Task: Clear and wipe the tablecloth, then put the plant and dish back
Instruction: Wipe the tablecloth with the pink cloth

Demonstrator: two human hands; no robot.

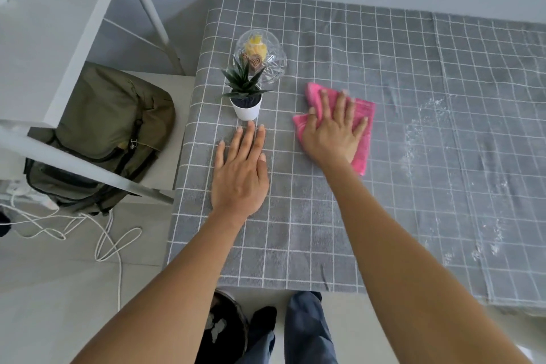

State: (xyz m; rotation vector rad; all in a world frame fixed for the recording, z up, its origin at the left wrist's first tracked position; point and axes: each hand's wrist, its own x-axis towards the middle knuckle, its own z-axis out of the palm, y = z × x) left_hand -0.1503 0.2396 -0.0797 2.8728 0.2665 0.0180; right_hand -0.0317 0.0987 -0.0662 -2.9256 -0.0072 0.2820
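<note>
A grey tablecloth (384, 133) with a white grid covers the table. My right hand (332, 130) presses flat, fingers spread, on a pink cloth (362, 139) near the table's middle. My left hand (239, 174) lies flat on the tablecloth to its left, holding nothing. Just beyond my left fingertips stands a small green plant in a white pot (245, 97). Behind the plant sits a clear glass dish (269, 59) with yellow and brown items inside. White powdery smears (419, 139) streak the tablecloth on the right.
A white metal frame (88, 9) stands to the left of the table. Under it an olive backpack (112, 133) lies on a low surface. White cables (103, 239) trail over the floor at the left. My legs and feet (295, 331) show below the table's near edge.
</note>
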